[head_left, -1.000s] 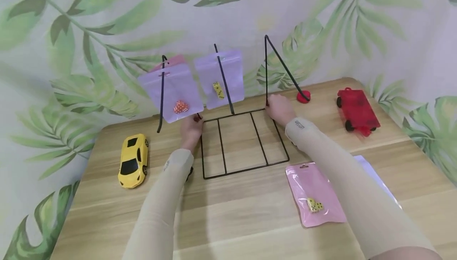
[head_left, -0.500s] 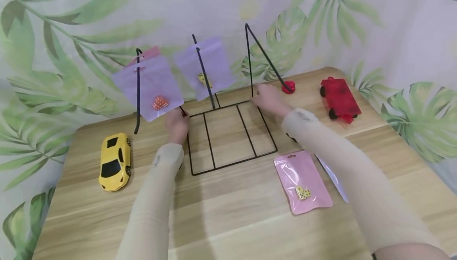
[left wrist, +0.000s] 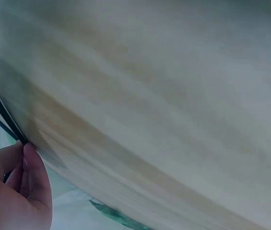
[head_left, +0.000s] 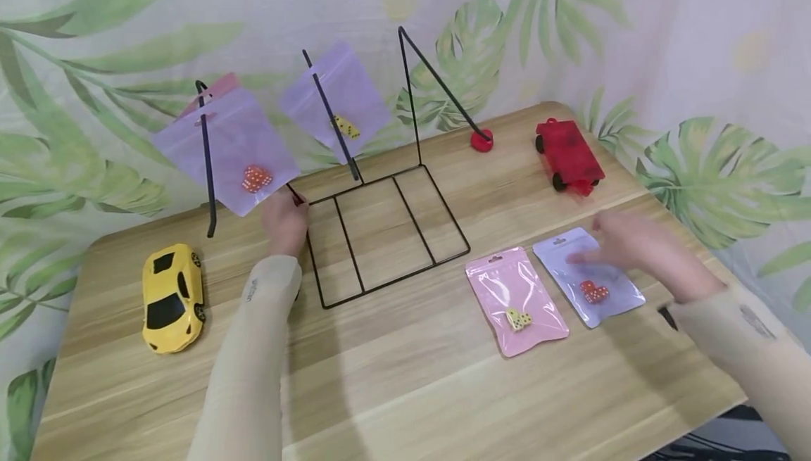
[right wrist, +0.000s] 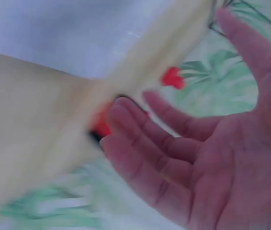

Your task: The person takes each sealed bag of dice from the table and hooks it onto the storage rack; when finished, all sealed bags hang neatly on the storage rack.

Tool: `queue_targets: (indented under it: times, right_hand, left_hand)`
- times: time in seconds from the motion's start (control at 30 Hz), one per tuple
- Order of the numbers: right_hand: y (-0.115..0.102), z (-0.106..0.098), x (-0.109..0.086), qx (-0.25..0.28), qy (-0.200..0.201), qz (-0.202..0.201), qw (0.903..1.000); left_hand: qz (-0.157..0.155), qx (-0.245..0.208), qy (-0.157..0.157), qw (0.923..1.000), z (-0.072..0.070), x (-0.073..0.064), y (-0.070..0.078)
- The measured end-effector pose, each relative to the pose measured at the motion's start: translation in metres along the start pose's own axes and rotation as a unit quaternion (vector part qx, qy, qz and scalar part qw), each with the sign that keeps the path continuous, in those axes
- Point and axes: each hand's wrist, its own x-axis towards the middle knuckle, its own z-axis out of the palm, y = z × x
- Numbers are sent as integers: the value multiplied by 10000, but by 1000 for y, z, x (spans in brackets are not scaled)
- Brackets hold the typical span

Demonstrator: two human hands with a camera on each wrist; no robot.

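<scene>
The black wire rack [head_left: 349, 244] stands on the counter [head_left: 405, 383], its rectangular base crossed by two bars, its arms slanting above the back edge. From the left arm hangs a lavender pouch [head_left: 243, 141] with orange dice [head_left: 256, 179], partly covering a pink pouch [head_left: 222, 86]; the middle arm carries a second lavender pouch [head_left: 362, 93], yellow dice [head_left: 346, 127] inside. A pale blue pouch [head_left: 573, 279] lies flat to the right, slotted end backward, containing red-orange dice [head_left: 593, 292].

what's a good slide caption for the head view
Left hand grips a black wire rack while the right hand hovers over a lavender bag of red dice.
</scene>
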Motion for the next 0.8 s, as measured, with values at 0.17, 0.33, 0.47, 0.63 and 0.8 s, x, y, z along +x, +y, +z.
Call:
queue_targets:
  times: [0.17, 0.33, 0.47, 0.63, 0.8]
  right_hand:
    - [30, 41, -19, 254, 172, 64, 9995]
    - [50, 55, -20, 1416, 218, 195, 9895]
    - [70, 56, -19, 2686, 4, 251, 9629]
    - [85, 44, -27, 3545, -112, -141, 9349]
    - [60, 8, -43, 3950, 737, -1183, 9080]
  left_hand:
    - [-7, 224, -1, 9997, -1, -1, -3]
    - [-22, 132, -27, 9999, -1, -2, -3]
    - [12, 139, -73, 9999, 1, -1, -3]
    - [90, 152, -55, 9998, 2, 0, -2]
    - [-33, 125, -27, 9999, -2, 0, -4]
